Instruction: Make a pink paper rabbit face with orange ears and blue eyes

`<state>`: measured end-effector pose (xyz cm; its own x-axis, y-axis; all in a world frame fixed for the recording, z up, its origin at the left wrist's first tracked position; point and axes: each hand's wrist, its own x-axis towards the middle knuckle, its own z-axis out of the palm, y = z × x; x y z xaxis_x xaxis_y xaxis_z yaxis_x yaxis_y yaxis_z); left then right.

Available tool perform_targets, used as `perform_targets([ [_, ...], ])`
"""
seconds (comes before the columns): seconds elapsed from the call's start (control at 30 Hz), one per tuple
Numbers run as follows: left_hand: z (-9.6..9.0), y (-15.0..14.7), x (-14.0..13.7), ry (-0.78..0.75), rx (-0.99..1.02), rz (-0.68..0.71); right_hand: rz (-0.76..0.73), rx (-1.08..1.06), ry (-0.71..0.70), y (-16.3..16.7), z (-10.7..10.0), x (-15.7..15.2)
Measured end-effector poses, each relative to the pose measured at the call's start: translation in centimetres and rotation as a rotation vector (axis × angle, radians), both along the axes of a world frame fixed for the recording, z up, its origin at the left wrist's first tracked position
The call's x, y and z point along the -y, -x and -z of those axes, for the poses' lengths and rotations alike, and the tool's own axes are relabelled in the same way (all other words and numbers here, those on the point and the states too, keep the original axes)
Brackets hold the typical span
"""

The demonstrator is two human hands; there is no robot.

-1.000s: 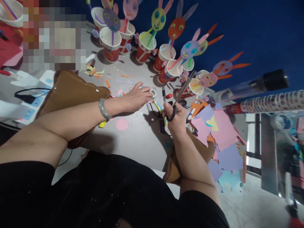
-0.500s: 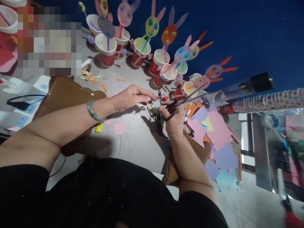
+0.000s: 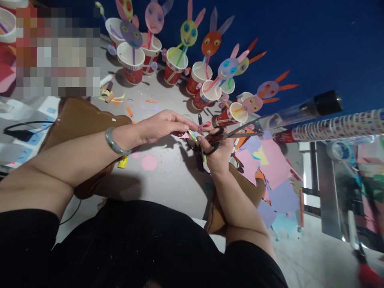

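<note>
My right hand [image 3: 220,154] is closed around black-handled scissors [image 3: 237,134], whose metal blades point away to the right. Just left of it, my left hand [image 3: 163,126], with a bangle at the wrist, has its fingers pressed together, the tips meeting my right fingers. A scrap of pink paper [image 3: 184,135] shows under the left fingertips; how it is gripped is partly hidden. Below on the table lie a pink paper circle [image 3: 149,163], a smaller pink disc [image 3: 135,155] and a yellow tube [image 3: 123,161].
Red paper cups [image 3: 175,70] bearing paper rabbit heads on straws line the back. Coloured paper sheets [image 3: 277,164] pile up at the right, near a long stack of cups [image 3: 339,126]. Orange and yellow scraps [image 3: 111,97] lie at the back left, beyond a brown cushioned piece [image 3: 85,120].
My left fingertips have come up against my right fingers. The scissors have tilted, their blades now lying flatter toward the right. The whole view has shifted slightly.
</note>
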<state>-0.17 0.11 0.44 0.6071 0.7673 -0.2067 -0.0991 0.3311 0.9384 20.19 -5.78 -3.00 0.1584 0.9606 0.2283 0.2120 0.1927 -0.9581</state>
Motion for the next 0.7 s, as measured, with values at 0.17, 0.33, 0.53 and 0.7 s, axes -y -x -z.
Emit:
perform_targets([
  [0.17, 0.4, 0.1, -0.4, -0.04, -0.018, 0.032, 0.042, -0.022, 0.048, 0.1, 0.1, 0.1],
  [0.33, 1.6, 0.2, -0.5, -0.404, -0.216, -0.087, -0.005, -0.105, 0.173, 0.1, 0.3, 0.3],
  [0.53, 1.8, -0.2, 1.1, -0.826, -0.433, -0.18, -0.039, -0.091, 0.243, 0.0, 0.1, 0.3],
  [0.7, 1.9, -0.6, 1.4, -0.513, -0.24, 0.007, -0.079, -0.087, 0.299, 0.0, 0.0, 0.4],
])
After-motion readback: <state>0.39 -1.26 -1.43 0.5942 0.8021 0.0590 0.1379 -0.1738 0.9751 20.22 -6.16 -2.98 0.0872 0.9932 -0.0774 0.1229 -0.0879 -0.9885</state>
